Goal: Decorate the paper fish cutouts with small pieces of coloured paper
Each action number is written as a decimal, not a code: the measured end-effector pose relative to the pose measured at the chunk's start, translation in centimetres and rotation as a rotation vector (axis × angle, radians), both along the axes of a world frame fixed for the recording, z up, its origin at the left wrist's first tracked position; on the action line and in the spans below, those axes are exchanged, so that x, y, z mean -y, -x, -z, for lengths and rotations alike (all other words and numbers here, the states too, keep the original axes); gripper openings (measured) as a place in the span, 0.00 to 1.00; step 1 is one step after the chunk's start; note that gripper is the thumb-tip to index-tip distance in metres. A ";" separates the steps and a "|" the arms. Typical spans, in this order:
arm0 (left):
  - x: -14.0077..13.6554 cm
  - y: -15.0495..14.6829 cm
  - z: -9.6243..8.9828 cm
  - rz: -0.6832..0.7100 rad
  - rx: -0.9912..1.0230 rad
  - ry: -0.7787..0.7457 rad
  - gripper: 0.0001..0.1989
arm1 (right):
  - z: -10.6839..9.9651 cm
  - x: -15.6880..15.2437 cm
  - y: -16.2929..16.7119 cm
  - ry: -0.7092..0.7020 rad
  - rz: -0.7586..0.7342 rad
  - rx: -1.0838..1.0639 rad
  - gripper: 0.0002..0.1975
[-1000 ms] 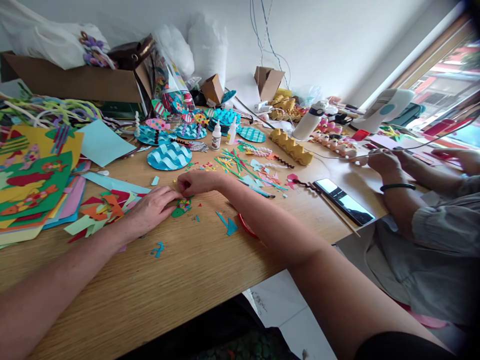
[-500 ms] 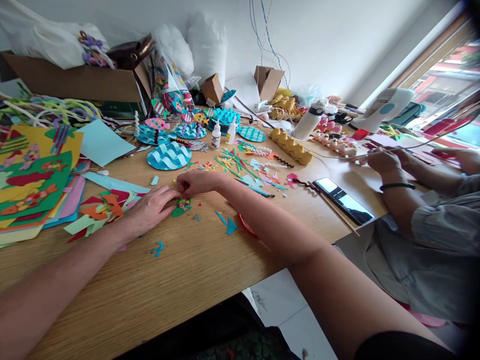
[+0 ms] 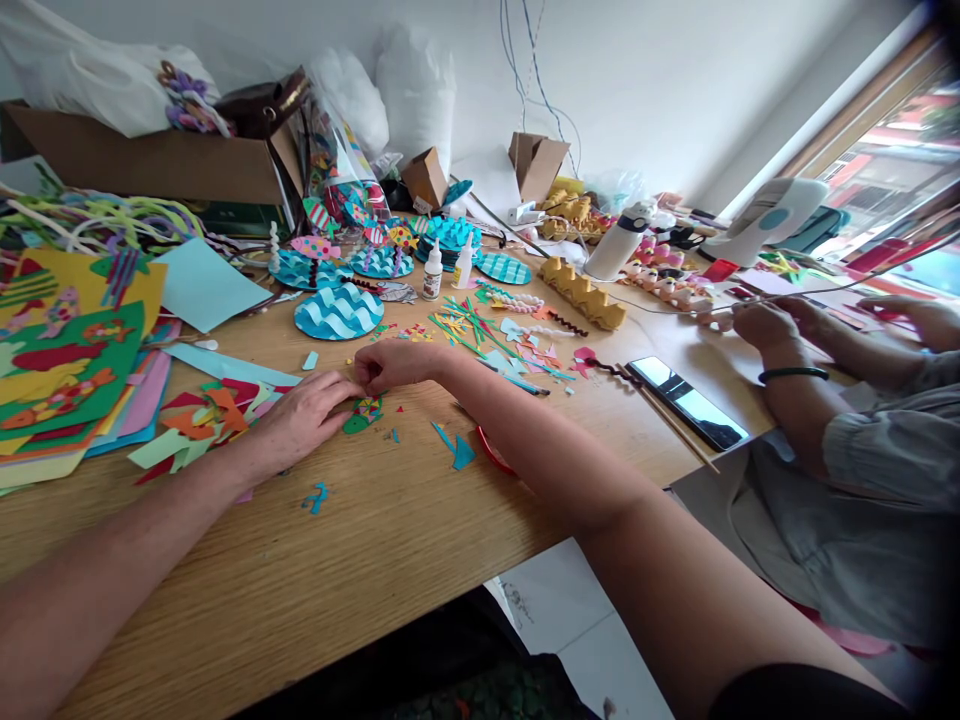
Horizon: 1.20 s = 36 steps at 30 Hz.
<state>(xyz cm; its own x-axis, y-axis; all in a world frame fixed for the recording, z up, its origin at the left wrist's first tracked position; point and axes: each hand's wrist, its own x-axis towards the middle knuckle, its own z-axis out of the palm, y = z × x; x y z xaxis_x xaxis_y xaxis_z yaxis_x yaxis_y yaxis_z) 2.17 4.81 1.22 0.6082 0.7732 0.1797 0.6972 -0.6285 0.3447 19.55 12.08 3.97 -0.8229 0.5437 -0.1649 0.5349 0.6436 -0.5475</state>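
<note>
A small green paper fish (image 3: 363,416) with a multicoloured patterned body lies on the wooden table, partly covered by my fingers. My left hand (image 3: 315,405) rests low beside it, fingers stretched out and touching its upper left edge. Directly above the fish, my right hand (image 3: 394,365) is closed in a pinch, fingertips turned down against those of my left hand. Whatever the pinch holds is hidden. Near the fish lie blue paper scraps (image 3: 463,455) and a blue cut-out (image 3: 316,498). A red-handled tool (image 3: 493,450) shows partly under my right forearm.
Coloured paper sheets (image 3: 67,370) and offcuts (image 3: 214,420) lie left. Behind stand glue bottles (image 3: 433,270) and blue wave-patterned discs (image 3: 339,313). On the right are a phone (image 3: 686,400), a stick (image 3: 675,425), a white bottle (image 3: 619,240) and another person's hands (image 3: 769,325).
My hands stay almost where they were, with my right hand shifted very slightly. The fish has not visibly moved.
</note>
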 end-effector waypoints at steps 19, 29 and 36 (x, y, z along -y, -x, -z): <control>0.0 0.1 0.0 0.005 0.002 -0.001 0.13 | 0.6 -0.7 -0.1 0.058 -0.023 -0.036 0.04; -0.3 0.2 0.4 0.033 -0.014 -0.035 0.14 | -0.2 0.2 0.1 0.005 0.003 -0.008 0.03; -0.2 0.3 0.4 0.023 -0.004 -0.027 0.14 | 0.1 -0.1 0.0 0.007 0.025 -0.010 0.04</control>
<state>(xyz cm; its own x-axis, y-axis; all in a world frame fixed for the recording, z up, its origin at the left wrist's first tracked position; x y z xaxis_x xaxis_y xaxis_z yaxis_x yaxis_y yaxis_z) 1.91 4.98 0.86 0.6261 0.7543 0.1977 0.6840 -0.6530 0.3252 19.53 12.19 3.88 -0.8106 0.5632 -0.1607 0.5456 0.6264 -0.5568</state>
